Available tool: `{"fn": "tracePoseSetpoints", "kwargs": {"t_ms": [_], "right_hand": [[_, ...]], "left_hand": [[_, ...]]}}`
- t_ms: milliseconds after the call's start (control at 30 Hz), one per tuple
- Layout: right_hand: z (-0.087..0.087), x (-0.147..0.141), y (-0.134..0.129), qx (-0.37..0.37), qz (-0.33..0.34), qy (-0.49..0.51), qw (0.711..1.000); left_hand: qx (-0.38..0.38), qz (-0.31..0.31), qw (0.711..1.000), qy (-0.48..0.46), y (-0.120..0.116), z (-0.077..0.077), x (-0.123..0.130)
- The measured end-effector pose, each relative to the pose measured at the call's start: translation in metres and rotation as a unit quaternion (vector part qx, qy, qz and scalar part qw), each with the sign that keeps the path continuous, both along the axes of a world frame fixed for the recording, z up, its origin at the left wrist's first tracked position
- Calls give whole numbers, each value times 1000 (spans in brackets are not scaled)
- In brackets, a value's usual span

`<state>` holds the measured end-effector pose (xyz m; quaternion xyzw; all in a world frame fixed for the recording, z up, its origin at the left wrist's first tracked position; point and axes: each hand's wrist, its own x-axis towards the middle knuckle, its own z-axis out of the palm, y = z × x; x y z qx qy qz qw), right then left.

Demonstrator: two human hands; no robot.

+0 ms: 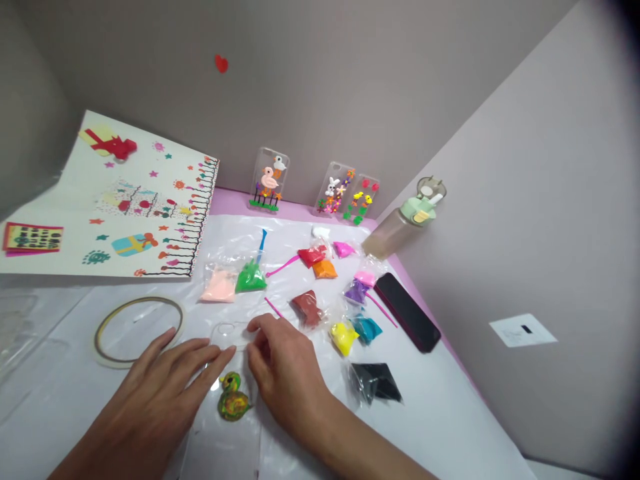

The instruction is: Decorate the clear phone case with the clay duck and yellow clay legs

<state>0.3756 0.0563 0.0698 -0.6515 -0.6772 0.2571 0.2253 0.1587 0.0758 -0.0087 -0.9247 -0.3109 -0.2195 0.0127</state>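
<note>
A clear phone case (220,440) lies on the white sheet in front of me, its camera cutout at the far end. A marbled green, yellow and brown clay duck (233,398) rests on it. My left hand (163,377) is spread flat over the case's left side, fingers stretched out, close to a roll of tape (103,333). At the case's upper right edge, my right hand (287,363) has its fingers curled with the thumb beneath the index finger. The fingertips appear to meet the case edge; the exact contact is partly hidden.
Bags of coloured clay, such as green (251,277), yellow (344,338) and black (377,383), lie ahead and right, among modelling tools (263,245). A dark phone (407,312) and a bottle (400,227) stand rightward. Decorated cases (270,180) lean on the wall. A decorated card (150,167) stands left.
</note>
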Motion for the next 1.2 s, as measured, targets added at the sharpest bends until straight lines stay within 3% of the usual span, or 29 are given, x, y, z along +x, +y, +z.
{"fn": "tracePoseSetpoints", "kwargs": {"t_ms": [233,367,467,667,1000,1200], "right_hand": [[-3,0,-1,24,42,-105,993],[3,2,-1,-11,70,-174,982],[7,4,1,-26,52,-155,986],[1,0,6,-25,42,-190,981],[8,11,1,-58,78,-205,974],[12,17,3,-58,80,-170,980]], "left_hand": [[100,-66,991,67,17,-2,-10],[96,-68,991,66,16,0,-9],[90,-69,991,70,15,0,-6],[82,-60,992,69,16,-3,-8],[30,-30,999,14,7,20,9],[-10,-34,997,-61,8,20,4]]}}
